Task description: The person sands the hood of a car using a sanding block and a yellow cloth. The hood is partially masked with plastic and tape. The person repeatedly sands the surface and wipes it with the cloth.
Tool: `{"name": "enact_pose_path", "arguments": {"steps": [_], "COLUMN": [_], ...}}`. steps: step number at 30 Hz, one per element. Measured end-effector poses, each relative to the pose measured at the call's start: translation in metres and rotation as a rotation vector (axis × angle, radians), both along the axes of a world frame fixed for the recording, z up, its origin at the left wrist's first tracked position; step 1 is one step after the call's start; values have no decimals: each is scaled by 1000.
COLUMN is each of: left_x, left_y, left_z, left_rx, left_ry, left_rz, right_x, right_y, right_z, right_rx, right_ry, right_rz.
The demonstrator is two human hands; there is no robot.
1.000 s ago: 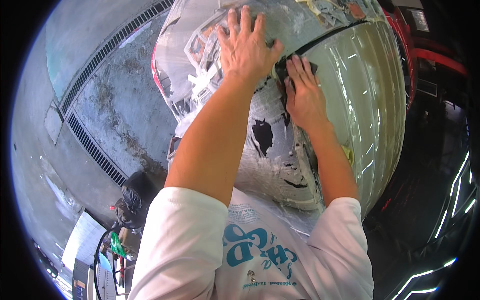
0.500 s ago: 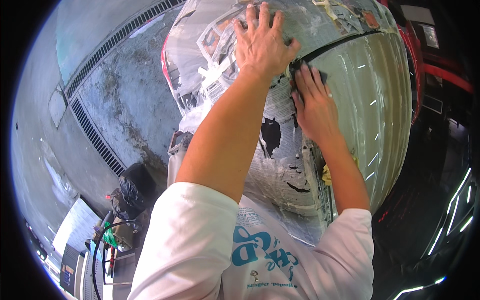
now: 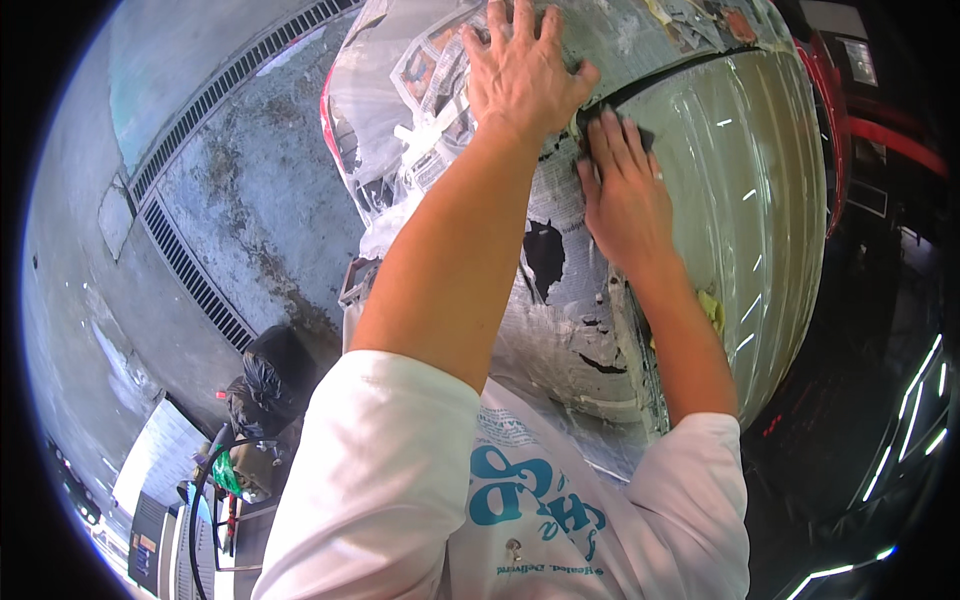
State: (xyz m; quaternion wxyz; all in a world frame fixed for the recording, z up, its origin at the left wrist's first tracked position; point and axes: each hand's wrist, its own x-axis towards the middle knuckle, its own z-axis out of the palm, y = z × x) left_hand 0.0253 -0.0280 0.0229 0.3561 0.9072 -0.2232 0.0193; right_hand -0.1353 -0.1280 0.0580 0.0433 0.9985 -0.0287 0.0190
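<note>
My left hand lies with fingers spread on a car body masked with newspaper and translucent film; it holds nothing. My right hand presses a dark sheet, apparently sandpaper, onto the edge of a dull olive-beige panel. Its fingers lie close together over the sheet, so only the sheet's edges show. A dark gap runs from near my fingertips toward the far right, between the panel and the masked area. Below my hands the newspaper has a torn dark hole.
A yellow cloth lies beside my right forearm. Left of the car are a concrete floor with a drain grate and a black bag. Red bodywork stands at the far right.
My right hand has slid slightly away from me along the panel edge with the dark sheet. My left hand keeps its place on the masking; the view has shifted slightly.
</note>
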Motion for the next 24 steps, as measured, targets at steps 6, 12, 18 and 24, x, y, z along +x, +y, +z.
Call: {"name": "enact_pose_path", "arguments": {"steps": [6,12,18,24], "left_x": [2,-3,-2,0], "left_y": [2,6,5,-6], "left_z": [-6,-6,4,-23], "left_rx": [17,-8,34,47], "left_ry": [-8,15,-9,-123], "left_rz": [-11,-17,14,83], "right_x": [10,12,5,7], "right_y": [14,16,15,8], "right_z": [-13,0,-2,-3], "right_rx": [-52,-44,-83,2], "right_ry": [-22,41,51,42], "right_rz": [-115,-72,-54,-9]}}
